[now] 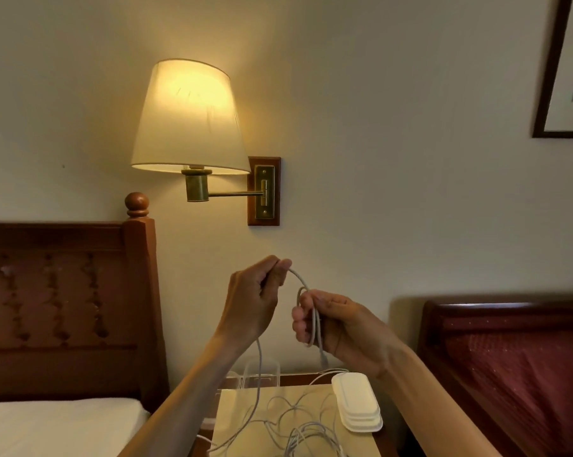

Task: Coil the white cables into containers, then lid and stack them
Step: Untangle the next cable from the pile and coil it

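My left hand (257, 298) is raised in front of the wall and pinches a white cable (299, 278) between thumb and fingers. The cable arcs right to my right hand (331, 321), which holds several loops of it wound round its fingers. A loose strand hangs from my left hand down to a tangle of white cables (298, 427) on the bedside table. A stack of white lids (356, 404) lies on the table's right side. Clear containers (262, 371) stand at the table's back, partly hidden by my left forearm.
A pale sheet or bag (239, 410) lies under the cables. A lit wall lamp (189, 120) hangs above the hands. A wooden headboard (67, 291) and white bed are at the left, a red-covered bed (515, 364) at the right.
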Demonstrator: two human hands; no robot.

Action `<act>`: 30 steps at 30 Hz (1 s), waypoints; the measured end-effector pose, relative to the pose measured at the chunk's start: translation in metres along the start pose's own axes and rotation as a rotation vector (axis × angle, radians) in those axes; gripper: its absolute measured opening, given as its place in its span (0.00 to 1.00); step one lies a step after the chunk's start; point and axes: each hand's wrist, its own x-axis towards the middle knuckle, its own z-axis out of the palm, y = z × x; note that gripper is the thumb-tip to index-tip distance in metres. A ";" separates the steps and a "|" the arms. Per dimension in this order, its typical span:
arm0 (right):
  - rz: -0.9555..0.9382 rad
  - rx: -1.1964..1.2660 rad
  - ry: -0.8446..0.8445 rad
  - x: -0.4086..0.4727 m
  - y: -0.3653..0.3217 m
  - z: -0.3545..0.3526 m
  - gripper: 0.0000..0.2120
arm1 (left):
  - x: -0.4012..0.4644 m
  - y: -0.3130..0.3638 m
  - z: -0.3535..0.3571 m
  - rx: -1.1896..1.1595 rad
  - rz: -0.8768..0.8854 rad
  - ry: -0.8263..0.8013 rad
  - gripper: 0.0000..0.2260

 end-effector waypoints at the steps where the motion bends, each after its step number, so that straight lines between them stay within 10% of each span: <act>1: 0.006 0.032 -0.017 0.002 -0.004 -0.001 0.11 | 0.001 -0.002 0.000 -0.018 -0.040 -0.026 0.14; 12: -0.051 0.329 0.142 0.004 -0.063 -0.014 0.11 | -0.092 -0.068 0.021 -0.379 -0.524 -0.214 0.13; 20: -0.037 -0.434 0.328 0.007 -0.046 -0.009 0.16 | -0.051 0.005 0.004 0.152 0.017 -0.862 0.15; 30: -0.082 -0.935 0.302 0.012 -0.020 0.001 0.18 | -0.008 0.001 -0.014 0.145 0.275 -0.237 0.11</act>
